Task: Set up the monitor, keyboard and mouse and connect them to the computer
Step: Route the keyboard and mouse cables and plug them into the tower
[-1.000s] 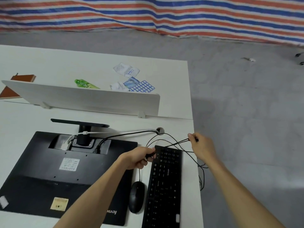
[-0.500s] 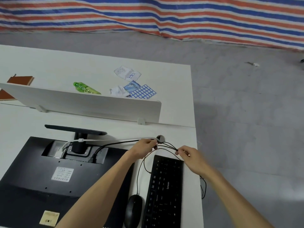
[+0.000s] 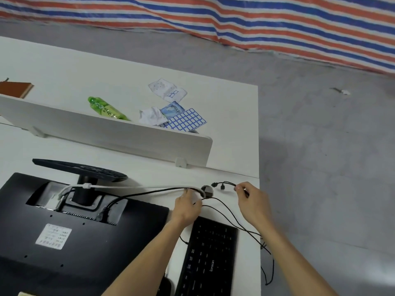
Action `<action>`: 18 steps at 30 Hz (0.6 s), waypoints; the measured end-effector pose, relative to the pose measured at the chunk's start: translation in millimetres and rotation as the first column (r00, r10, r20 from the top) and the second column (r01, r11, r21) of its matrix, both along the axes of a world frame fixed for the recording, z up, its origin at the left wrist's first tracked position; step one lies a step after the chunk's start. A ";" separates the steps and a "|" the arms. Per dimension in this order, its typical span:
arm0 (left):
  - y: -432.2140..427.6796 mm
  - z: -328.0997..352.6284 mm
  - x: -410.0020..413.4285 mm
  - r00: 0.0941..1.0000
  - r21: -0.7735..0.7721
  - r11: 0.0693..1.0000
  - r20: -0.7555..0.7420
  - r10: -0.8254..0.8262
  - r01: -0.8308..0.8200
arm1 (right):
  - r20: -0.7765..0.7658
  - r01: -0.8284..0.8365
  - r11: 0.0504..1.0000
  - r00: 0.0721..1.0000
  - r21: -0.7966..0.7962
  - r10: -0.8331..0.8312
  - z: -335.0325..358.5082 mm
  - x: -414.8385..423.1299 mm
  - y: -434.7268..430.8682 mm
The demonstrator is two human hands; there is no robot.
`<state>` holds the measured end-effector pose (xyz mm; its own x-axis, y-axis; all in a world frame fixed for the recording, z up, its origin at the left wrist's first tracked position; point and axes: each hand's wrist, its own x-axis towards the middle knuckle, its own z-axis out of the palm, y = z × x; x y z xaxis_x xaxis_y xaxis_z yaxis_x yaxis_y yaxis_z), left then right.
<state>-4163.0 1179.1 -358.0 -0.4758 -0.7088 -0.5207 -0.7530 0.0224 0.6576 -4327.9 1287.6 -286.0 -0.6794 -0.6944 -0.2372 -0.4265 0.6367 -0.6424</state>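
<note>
Two hands meet at the one round cable hole (image 3: 207, 190) in the white desk (image 3: 235, 146). The left hand (image 3: 188, 205) curls its fingers over the two monitor cables (image 3: 139, 186), one white and one black, just beside the hole. The right hand (image 3: 252, 199) pinches two thin black cords (image 3: 228, 183), whose two plugs (image 3: 222, 187) hang free near the hole. One monitor (image 3: 74, 242) lies face down at the left, and one keyboard (image 3: 209, 259) lies beside it. One mouse (image 3: 165, 285) barely shows between them.

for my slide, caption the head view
Left hand holds cables at the desk hole; right hand pinches two plug leads.
</note>
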 end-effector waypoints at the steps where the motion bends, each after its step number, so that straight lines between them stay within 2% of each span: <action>1: -4.3 -3.2 -0.4 1.000 -0.002 1.000 -0.018 -0.008 0.008 | 0.000 -0.009 1.000 1.000 0.014 0.009 -2.5 1.6 -1.2; 5: -12.5 -13.5 2.7 0.990 -0.095 0.989 0.091 -0.105 0.113 | 0.034 -0.056 0.997 0.998 0.058 0.054 -12.0 7.1 -3.4; 9: -6.8 -17.4 4.5 0.999 -0.128 0.991 0.021 -0.031 0.033 | 0.129 -0.050 0.999 0.990 -0.002 0.050 -13.0 12.5 -5.5; 11: -2.9 -21.9 5.9 0.998 -0.147 0.988 0.040 -0.042 0.048 | 0.154 -0.024 1.000 0.988 -0.014 0.026 -13.1 12.7 -5.5; 18: 9.5 -25.4 -0.2 0.984 -0.124 0.982 0.123 -0.130 0.145 | 0.125 -0.039 0.999 0.991 0.022 0.036 -14.5 14.1 -10.7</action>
<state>-4163.2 1188.6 -383.4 -0.5163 -0.7071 -0.4833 -0.8065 0.2116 0.5520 -4313.8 1276.9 -300.5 -0.6172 -0.7116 -0.3356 -0.3675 0.6379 -0.6768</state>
